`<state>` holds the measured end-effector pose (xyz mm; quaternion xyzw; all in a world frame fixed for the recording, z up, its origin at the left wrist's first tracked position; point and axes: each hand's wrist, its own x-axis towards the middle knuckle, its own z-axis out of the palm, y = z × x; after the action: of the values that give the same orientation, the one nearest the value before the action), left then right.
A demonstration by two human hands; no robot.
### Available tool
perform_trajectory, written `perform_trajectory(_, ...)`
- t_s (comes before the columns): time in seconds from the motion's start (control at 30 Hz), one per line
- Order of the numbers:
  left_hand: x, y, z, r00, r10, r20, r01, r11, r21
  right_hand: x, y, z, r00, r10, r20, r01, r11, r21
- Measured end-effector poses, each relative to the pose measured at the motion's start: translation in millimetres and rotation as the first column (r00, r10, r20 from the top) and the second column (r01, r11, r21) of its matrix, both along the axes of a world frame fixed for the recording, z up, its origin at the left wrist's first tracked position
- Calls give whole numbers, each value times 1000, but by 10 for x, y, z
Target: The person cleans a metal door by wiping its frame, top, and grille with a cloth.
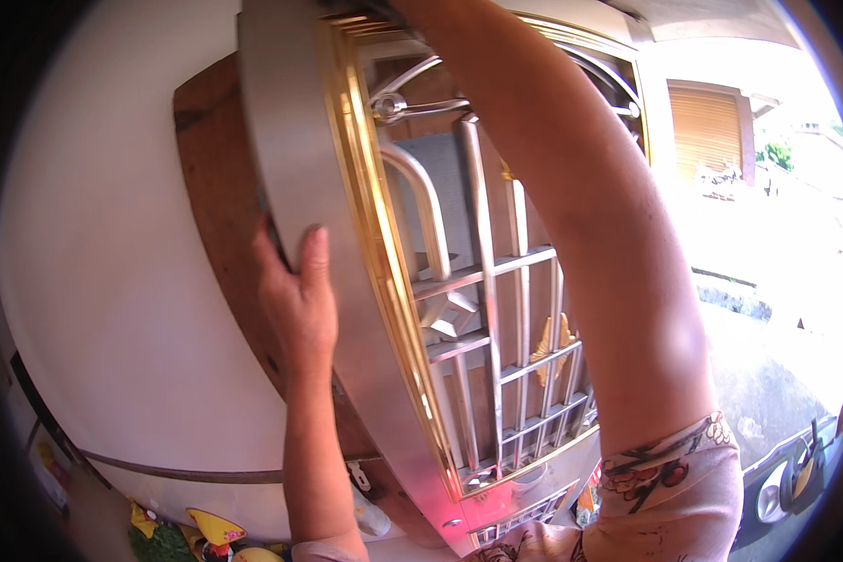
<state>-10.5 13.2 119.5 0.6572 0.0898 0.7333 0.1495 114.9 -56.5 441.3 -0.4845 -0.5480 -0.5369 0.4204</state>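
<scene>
A stainless steel door [284, 133] with gold-coloured trim [372, 211] and a grille of metal bars [488, 232] stands before me. My left hand [298, 302] grips the door's edge, thumb on the flat steel stile and fingers around the far side. My right arm reaches up across the grille to the top of the picture. Something dark [365, 7] shows there at the wrist end, beside the upper trim; the right hand itself is cut off or hidden, so its hold is unclear.
Behind the door's edge runs a brown wooden frame [214, 161] against a white wall [112, 232]. Yellow items and a green plant [154, 541] lie low on the left. A bright yard with an orange roller shutter [706, 133] and a dark vehicle [780, 485] is at right.
</scene>
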Motion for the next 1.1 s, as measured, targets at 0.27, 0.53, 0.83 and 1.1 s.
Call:
perform_trajectory(0.27, -8, 70, 19, 997, -81, -8, 81, 996, 37, 985, -404, -148, 950, -267, 161, 221, 941, 257)
perform_trajectory(0.53, -123, 73, 13, 999, -42, 35, 40, 998, 41, 2427, -1076, -285, 989, -133, -59, 145, 945, 292)
perform_trajectory(0.83, -8, 76, 3, 1000, 1, 17, -2, 999, 32, 2296, -1132, -360, 918, -292, -268, 345, 922, 177)
perform_trajectory(1.1, -22, 46, 5, 999, 33, 29, -34, 999, 10, 1651, -684, -202, 987, -152, -60, 161, 960, 227)
